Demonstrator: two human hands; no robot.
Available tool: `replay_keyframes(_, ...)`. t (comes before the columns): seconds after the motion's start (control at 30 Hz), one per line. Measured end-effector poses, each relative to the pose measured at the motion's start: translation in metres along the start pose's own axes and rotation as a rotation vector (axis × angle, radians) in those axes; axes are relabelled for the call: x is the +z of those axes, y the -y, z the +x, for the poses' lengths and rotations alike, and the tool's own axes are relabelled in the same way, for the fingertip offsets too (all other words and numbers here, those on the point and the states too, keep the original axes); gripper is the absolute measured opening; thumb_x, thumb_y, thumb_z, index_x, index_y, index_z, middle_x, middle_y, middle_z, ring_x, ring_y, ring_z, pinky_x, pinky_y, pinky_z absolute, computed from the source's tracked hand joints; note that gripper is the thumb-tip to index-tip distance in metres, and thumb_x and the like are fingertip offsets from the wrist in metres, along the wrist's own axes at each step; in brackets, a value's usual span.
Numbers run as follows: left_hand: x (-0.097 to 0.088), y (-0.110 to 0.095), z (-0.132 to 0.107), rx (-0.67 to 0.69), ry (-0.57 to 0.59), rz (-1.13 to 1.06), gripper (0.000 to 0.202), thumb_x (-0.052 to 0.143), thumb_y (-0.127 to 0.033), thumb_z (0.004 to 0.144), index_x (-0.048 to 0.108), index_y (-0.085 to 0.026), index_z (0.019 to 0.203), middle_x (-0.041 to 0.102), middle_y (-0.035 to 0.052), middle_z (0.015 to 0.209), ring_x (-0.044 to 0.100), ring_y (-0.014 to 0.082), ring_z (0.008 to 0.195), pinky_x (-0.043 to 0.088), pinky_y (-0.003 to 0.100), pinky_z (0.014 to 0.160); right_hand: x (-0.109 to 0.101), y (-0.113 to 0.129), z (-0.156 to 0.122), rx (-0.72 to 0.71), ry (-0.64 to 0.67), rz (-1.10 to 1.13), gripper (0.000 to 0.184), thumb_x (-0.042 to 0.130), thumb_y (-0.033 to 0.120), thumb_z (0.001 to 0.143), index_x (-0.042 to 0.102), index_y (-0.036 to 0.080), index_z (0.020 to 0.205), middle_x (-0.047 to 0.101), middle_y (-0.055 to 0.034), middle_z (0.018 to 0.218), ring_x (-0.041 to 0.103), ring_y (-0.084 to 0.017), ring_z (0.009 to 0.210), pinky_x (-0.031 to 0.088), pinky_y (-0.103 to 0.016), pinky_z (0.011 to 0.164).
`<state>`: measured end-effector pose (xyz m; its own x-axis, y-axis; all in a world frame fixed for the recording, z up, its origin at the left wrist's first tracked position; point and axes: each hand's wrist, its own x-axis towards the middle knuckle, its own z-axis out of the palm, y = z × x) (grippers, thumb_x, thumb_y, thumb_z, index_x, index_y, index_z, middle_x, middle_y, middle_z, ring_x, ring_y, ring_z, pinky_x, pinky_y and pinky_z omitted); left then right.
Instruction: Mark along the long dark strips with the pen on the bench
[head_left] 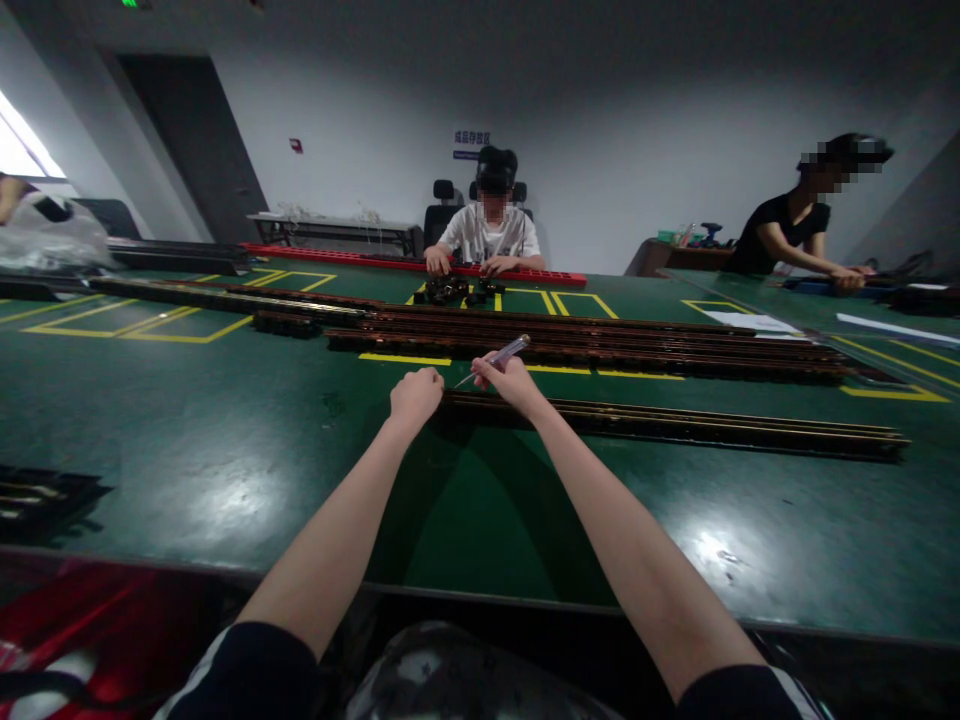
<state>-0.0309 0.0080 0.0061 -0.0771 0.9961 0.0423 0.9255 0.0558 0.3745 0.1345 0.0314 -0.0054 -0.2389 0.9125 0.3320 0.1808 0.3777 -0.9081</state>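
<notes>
A long black rail (675,420) with gold-coloured edges lies across the green table before me. My left hand (417,398) is closed at the rail's left end, its fingers curled and partly hidden. My right hand (510,382) grips a slim screwdriver (513,348) with a clear, pale purple handle. The tool slants, its thin shaft reaching down and left toward the rail's end beside my left hand. Whether the tip touches the rail is too small to tell.
Behind lies a bundle of similar dark rails (585,340). Across the table (300,440) a co-worker in white (480,235) handles small black parts by a red rail (555,277). Another person (784,230) works at right. Dark parts (45,500) lie near the left edge.
</notes>
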Motion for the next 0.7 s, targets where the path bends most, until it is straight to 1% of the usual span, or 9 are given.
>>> replay_keyframes(0.07,-0.0001,-0.0001,0.0000,0.004,-0.005,0.007,0.035,0.032,-0.022,0.091,0.066,-0.018,0.096,0.072,0.0121,0.094,0.068,0.0252,0.091,0.051,0.034,0.074,0.0000,0.0015,-0.0006,0.013,0.025,0.013,0.027,0.065,0.041,0.082,0.061,0.016,0.073,0.064,-0.0002,0.061,0.057,-0.011,0.055,0.047,-0.026,0.062)
replay_keyframes(0.17,-0.0009,-0.0007,-0.0014,0.012,0.005,-0.012,0.033,0.033,-0.021,0.091,0.065,-0.017,0.096,0.072,0.0117,0.092,0.068,0.0231,0.087,0.051,0.031,0.071,0.0003,0.0023,-0.0007,0.027,0.049,0.034,0.027,0.064,0.040,0.083,0.062,0.015,0.073,0.065,-0.0008,0.062,0.058,-0.011,0.056,0.048,-0.025,0.062)
replay_keyframes(0.33,-0.0025,-0.0024,-0.0040,0.005,0.022,-0.030,0.032,0.034,-0.020,0.091,0.065,-0.016,0.097,0.071,0.0101,0.088,0.068,0.0192,0.078,0.050,0.026,0.066,0.0018,0.0004,0.0010,0.037,0.045,0.059,0.033,0.062,0.045,0.084,0.062,0.014,0.071,0.065,-0.0016,0.061,0.058,-0.011,0.056,0.048,-0.025,0.061)
replay_keyframes(0.4,-0.0030,-0.0028,-0.0047,0.000,0.027,-0.026,0.030,0.035,-0.019,0.091,0.065,-0.016,0.097,0.071,0.0097,0.088,0.068,0.0183,0.077,0.050,0.025,0.065,0.0020,0.0002,0.0015,0.046,0.046,0.061,0.033,0.062,0.044,0.085,0.061,0.014,0.071,0.064,-0.0017,0.060,0.058,-0.010,0.056,0.048,-0.024,0.061)
replay_keyframes(0.57,-0.0027,-0.0027,-0.0049,0.021,0.002,0.005,0.030,0.036,-0.021,0.092,0.066,-0.017,0.097,0.071,0.0099,0.088,0.067,0.0189,0.081,0.050,0.025,0.067,0.0008,0.0028,0.0006,0.040,0.090,0.069,0.024,0.064,0.035,0.084,0.060,0.015,0.073,0.065,-0.0010,0.063,0.058,-0.010,0.057,0.048,-0.025,0.062)
replay_keyframes(0.7,-0.0005,-0.0016,-0.0035,0.023,-0.001,-0.011,0.034,0.033,-0.024,0.093,0.066,-0.016,0.097,0.071,0.0107,0.088,0.068,0.0192,0.079,0.051,0.027,0.067,0.0012,0.0035,-0.0008,0.010,0.125,0.080,0.016,0.068,0.029,0.080,0.059,0.016,0.075,0.064,0.0007,0.064,0.058,-0.011,0.060,0.049,-0.026,0.064)
